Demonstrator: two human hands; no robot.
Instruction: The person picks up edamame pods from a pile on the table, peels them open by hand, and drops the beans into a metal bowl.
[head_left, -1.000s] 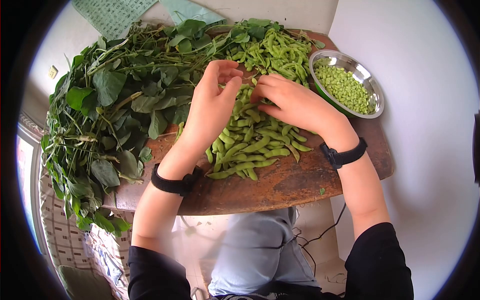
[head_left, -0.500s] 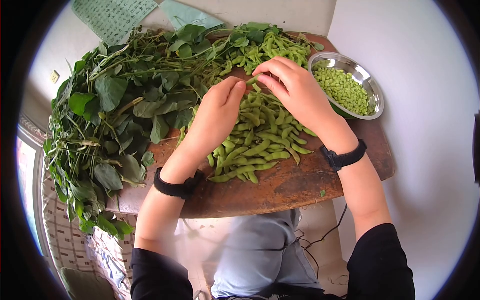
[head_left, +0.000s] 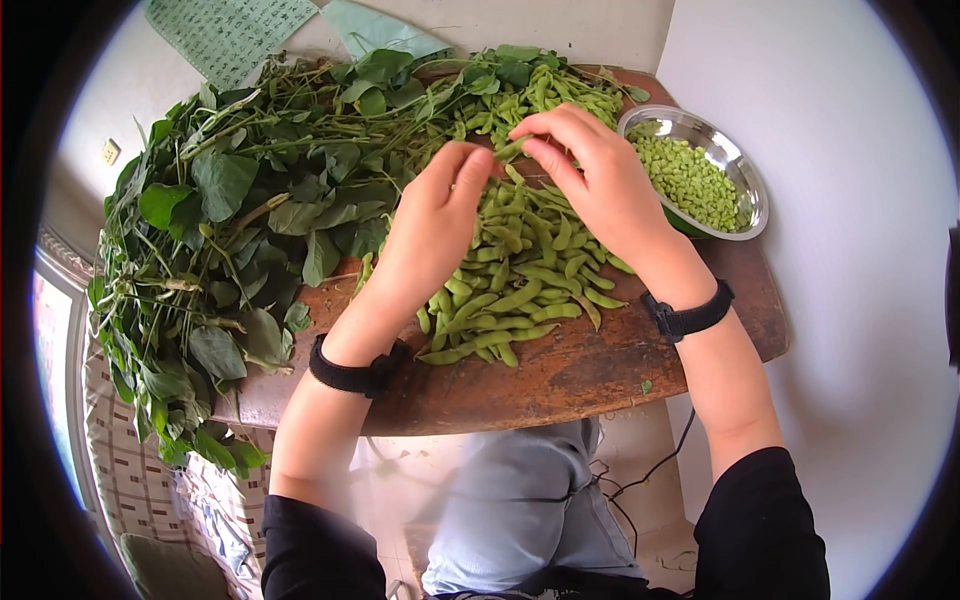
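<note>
Between my two hands is a green soybean pod point(head_left: 511, 151), held above the loose pods. My left hand point(head_left: 446, 205) pinches its near end between thumb and fingers. The thumb and forefinger of my right hand point(head_left: 590, 170) grip the other end. Below them a pile of soybean pods point(head_left: 515, 290) lies spread on the wooden table point(head_left: 600, 365). To the right of my right hand, a steel bowl point(head_left: 757, 200) holds many shelled green beans point(head_left: 690, 178). Part of the held pod is hidden by my fingers.
Leafy soybean stalks point(head_left: 230, 190) cover the table's left and back, some hanging over the edge. More pods point(head_left: 560, 95) lie at the back. A white wall point(head_left: 840, 200) stands on the right, and a black cable point(head_left: 655, 470) hangs below the table.
Both hands stay over the pile with the pod between them. My fingers have shifted slightly on it, and the right hand has moved a little to the right.
</note>
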